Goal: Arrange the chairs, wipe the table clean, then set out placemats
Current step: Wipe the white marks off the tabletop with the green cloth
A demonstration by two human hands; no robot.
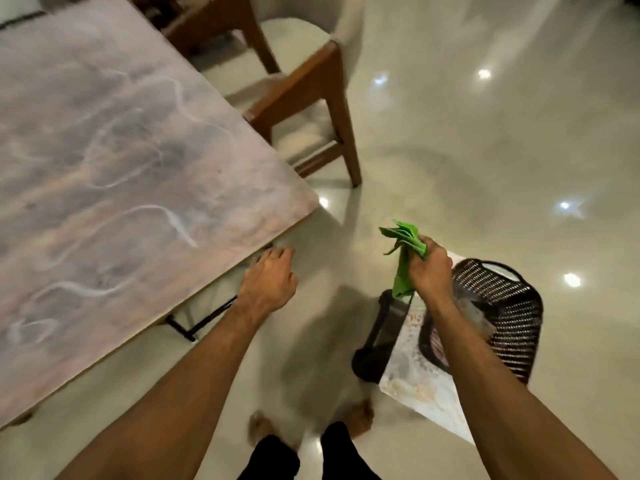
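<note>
Head view, looking down: two bare feet and dark trouser legs stand on the glossy pale floor at the bottom edge. Both bare forearms reach forward. The left hand hangs loose with its fingers apart and slightly curled, holding nothing, just off the near edge of the table close to its corner. The right hand is closed tight around a green cloth, well clear of the table and above the floor. The cloth is bunched and crumpled; its long axis runs roughly up and down in the picture, one rumpled end fanning out above the fist toward the table corner and the other hanging below it. Under the right arm a black mesh basket sits on a pale mottled mat, with a dark blurred object beside it that I cannot identify. The table top is a mauve-grey marbled slab with white veins, its long edge running away to the upper left. Beyond its corner a wooden chair with a pale cushion stands tucked near the table's side.
</note>
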